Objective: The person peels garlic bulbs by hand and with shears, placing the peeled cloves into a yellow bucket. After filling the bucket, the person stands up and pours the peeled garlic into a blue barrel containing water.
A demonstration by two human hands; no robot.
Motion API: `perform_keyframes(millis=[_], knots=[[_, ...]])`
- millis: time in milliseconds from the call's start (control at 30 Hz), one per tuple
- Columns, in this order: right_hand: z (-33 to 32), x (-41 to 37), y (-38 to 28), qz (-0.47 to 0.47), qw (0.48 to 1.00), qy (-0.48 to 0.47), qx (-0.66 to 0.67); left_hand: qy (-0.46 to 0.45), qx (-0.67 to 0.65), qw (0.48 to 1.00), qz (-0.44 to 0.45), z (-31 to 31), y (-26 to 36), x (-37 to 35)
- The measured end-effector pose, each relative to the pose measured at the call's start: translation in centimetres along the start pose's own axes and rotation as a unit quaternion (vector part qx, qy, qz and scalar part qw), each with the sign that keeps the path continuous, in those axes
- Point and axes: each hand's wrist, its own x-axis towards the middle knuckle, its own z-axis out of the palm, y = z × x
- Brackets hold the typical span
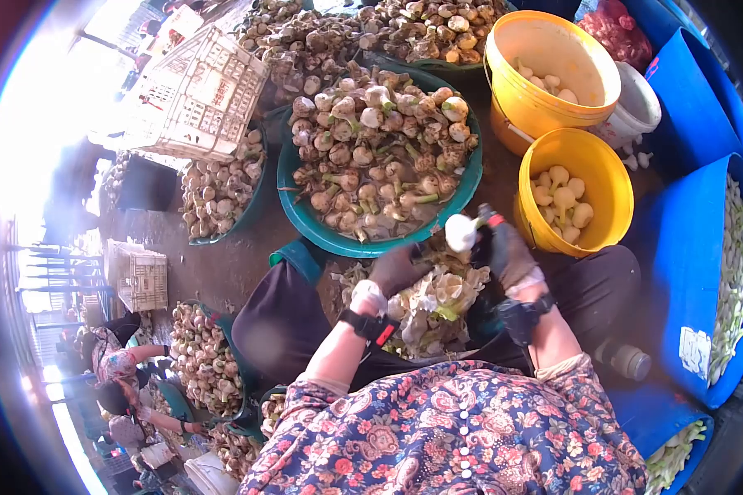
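My right hand [510, 252], in a dark glove, is closed by a white peeled garlic bulb [461, 233] and grips it at its stem side. A dark piece with a red patch shows at its fingers; I cannot make out what it is. My left hand [398, 269], also gloved, is left of the bulb, fingers apart and nothing seen in them. Below both hands lies a heap of pale garlic peels [437, 301] between my legs. Ahead stands a green tub [287, 169] full of unpeeled, soiled garlic bulbs [363, 157].
Two yellow buckets [619, 194] with peeled bulbs stand at the right. Blue containers [677, 264] line the right edge, some holding greenish pieces. White crates [194, 95] and more garlic tubs are at the left. A co-worker [124, 363] reaches toward a garlic pile at the lower left.
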Motion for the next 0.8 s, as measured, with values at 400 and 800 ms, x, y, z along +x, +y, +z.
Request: perform_keyframes(millis=[400,800], knots=[[1.7,1.0,-1.5,0.042,0.999,-0.003,-0.017,-0.006,0.203,0.962,-0.181,-0.2,-7.3,14.5],[2.1,1.6,1.0,0.049,0.992,0.074,-0.089,0.006,0.05,0.993,-0.107,1.1,-6.4,11.5]])
